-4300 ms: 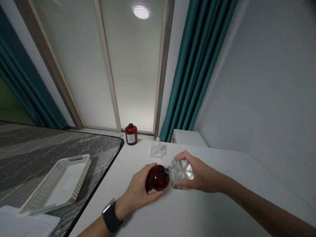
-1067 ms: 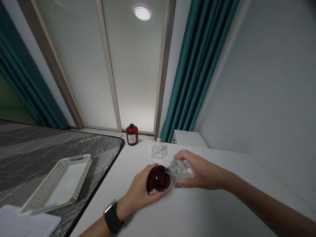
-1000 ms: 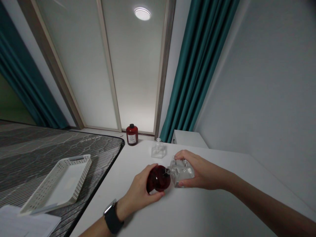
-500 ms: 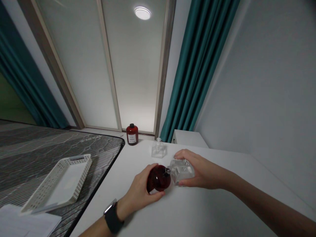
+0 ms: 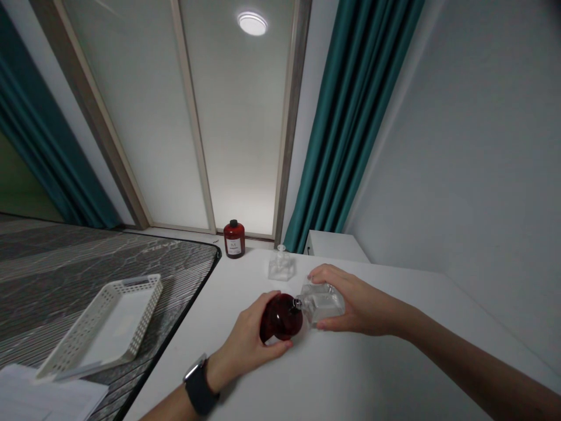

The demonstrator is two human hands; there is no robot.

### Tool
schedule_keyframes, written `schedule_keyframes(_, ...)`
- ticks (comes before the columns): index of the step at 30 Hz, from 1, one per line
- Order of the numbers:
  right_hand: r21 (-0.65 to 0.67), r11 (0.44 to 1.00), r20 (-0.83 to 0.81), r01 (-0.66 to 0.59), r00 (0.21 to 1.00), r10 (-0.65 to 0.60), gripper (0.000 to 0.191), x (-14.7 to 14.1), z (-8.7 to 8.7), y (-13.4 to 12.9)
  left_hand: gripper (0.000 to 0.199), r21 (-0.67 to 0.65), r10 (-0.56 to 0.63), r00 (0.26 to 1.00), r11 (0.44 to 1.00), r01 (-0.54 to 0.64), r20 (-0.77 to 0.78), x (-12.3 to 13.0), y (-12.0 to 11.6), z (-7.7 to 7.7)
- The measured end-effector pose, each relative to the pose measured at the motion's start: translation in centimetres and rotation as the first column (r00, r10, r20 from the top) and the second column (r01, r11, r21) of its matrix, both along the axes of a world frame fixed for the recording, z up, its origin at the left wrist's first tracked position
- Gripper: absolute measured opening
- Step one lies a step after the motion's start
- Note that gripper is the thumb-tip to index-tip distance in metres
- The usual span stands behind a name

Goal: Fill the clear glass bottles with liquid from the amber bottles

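My left hand [image 5: 249,333], with a dark watch on its wrist, is wrapped round a dark red-brown bottle [image 5: 286,316]. That bottle is tilted, its mouth turned to the right. In my right hand [image 5: 350,304] is a clear, square-sided bottle [image 5: 325,303], lying tipped with its neck to the left. The two mouths meet or nearly meet between my hands; whether they touch I cannot tell. Both bottles are above the white table [image 5: 350,374]. Just beyond them stands a clear glass bottle with a round stopper [image 5: 281,266].
A capped red-brown bottle with a white label [image 5: 234,240] stands at the table's far left corner. To the left, a white perforated basket [image 5: 105,327] and white papers [image 5: 48,394] lie on a grey patterned surface [image 5: 184,263]. A white cabinet [image 5: 337,247] is behind the table.
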State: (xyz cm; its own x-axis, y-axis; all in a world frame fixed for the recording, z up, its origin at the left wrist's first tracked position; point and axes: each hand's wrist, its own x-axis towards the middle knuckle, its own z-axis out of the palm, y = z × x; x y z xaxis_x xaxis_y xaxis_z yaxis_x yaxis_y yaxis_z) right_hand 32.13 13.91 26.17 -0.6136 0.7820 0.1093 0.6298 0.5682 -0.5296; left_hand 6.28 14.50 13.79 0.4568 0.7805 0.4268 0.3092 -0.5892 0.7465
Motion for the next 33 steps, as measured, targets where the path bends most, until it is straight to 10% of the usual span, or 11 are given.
schedule_keyframes(33, 0.018, 1.0, 0.037, -0.01, 0.999, 0.009, 0.052, -0.04, 0.32, 0.24, 0.075, 0.016, -0.018, 1.0, 1.0, 0.018, 0.013, -0.01, -0.03, -0.21)
